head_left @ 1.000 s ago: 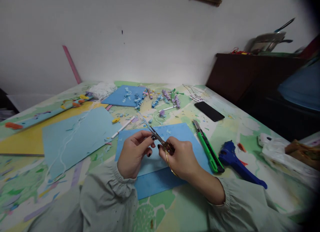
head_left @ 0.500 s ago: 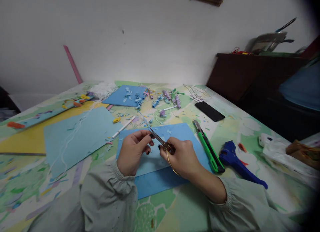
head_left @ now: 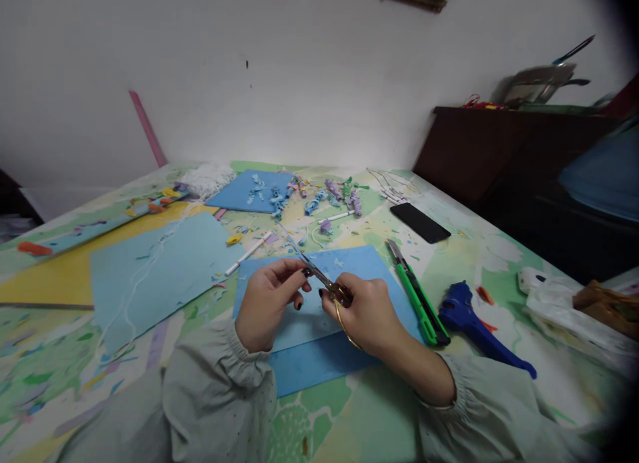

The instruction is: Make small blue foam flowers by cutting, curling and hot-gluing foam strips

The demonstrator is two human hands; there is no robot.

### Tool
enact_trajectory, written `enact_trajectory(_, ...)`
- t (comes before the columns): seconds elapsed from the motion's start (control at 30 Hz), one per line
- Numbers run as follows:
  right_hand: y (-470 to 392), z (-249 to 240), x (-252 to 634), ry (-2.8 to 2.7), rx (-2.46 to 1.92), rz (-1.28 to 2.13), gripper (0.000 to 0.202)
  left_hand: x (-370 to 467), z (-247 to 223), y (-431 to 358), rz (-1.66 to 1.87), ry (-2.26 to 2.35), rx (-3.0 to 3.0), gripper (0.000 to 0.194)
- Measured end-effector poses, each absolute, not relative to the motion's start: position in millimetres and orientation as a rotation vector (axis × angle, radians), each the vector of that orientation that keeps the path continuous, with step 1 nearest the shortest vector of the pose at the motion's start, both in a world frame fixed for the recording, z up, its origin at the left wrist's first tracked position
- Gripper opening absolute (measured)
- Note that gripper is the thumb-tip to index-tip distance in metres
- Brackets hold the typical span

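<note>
My right hand [head_left: 367, 310] grips a pair of scissors [head_left: 319, 273] by gold-coloured handles, its blades pointing up and left. Close to the blades is my left hand [head_left: 269, 300], thumb and fingertips pinched together; whatever they hold is too small or hidden to make out. Both hands are above light blue sheets [head_left: 309, 330], with a darker blue sheet [head_left: 324, 363] showing at the near edge. Small blue scraps lie on the sheets by the blades.
To the right lie a green box cutter [head_left: 417, 293], a blue glue gun [head_left: 479, 330] and a black phone [head_left: 420, 222]. Small rolled paper figures [head_left: 314, 202] sit at the back. On the left are a pale blue sheet [head_left: 164, 270], white string and scattered scraps.
Almost nothing differs. Both hands and the scissors keep their place over the sheets; the whole view has shifted very slightly.
</note>
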State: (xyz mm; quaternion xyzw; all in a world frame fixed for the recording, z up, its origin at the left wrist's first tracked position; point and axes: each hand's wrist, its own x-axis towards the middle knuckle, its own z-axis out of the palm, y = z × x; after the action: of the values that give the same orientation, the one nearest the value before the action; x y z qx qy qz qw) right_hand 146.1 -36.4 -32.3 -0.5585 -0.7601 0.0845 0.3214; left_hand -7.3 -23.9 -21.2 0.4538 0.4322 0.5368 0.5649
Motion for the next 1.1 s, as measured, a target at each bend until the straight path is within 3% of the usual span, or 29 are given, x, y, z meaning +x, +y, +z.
enact_trajectory(1.1,-36.2,-34.1,149.1,-2.053,-1.493,0.175,0.016,-8.6,-20.7,-22.2,1.290,1.069,1.040,0.018)
